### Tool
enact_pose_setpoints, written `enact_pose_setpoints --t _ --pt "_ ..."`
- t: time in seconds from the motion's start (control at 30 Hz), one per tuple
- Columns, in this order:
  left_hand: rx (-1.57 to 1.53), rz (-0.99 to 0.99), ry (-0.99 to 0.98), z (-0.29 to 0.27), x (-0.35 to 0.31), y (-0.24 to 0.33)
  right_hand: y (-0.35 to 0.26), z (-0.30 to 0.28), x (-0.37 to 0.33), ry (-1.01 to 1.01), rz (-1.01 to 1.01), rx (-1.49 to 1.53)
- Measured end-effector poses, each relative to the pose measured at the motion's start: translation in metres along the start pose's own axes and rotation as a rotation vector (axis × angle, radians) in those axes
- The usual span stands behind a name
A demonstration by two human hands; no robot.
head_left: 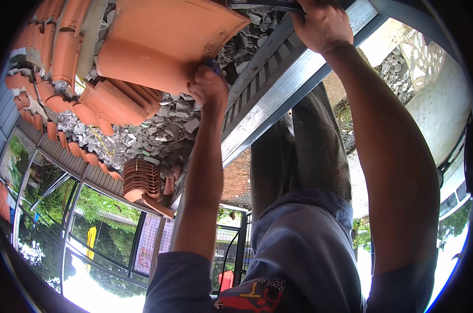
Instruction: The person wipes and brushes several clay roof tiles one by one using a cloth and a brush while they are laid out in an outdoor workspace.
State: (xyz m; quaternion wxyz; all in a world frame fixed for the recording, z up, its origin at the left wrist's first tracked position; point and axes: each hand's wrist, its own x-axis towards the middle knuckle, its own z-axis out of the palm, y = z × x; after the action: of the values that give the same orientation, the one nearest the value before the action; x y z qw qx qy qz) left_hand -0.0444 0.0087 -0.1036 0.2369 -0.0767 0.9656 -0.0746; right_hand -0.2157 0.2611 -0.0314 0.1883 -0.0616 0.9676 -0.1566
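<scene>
A large terracotta roof tile (163,39) lies at the upper left, its flat face toward me. My left hand (209,86) is closed at its lower right corner, knuckles against the tile. A small dark blue thing (213,64) shows at its fingertips; its kind is hidden. My right hand (325,23) is higher and to the right, over the metal beam (267,107). Its fingers curl round the end of a dark, long object (262,4), which runs left along the top edge and is partly cut off.
Grey rubble (179,117) lies below the tile. Several stacked tiles (140,175) and leaning tiles (116,101) stand around it. The metal beam slants between the rubble and my legs (299,146). A metal-framed fence (64,229) stands at the lower left.
</scene>
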Motion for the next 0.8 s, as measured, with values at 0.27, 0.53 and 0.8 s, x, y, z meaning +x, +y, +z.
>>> enact_pose_setpoints --t 0.27,0.53,0.8 --pt "-1.771 -0.785 0.423 -0.006 -0.02 -0.003 -0.002 -0.004 0.0 0.016 -0.066 -0.036" --pt "-0.655 -0.291 0.692 -0.036 0.019 -0.074 -0.005 -0.004 0.002 0.019 -0.11 -0.006" --pt "-1.03 -0.232 0.352 0.033 -0.028 0.036 0.021 0.029 0.002 0.202 -0.227 -0.093"
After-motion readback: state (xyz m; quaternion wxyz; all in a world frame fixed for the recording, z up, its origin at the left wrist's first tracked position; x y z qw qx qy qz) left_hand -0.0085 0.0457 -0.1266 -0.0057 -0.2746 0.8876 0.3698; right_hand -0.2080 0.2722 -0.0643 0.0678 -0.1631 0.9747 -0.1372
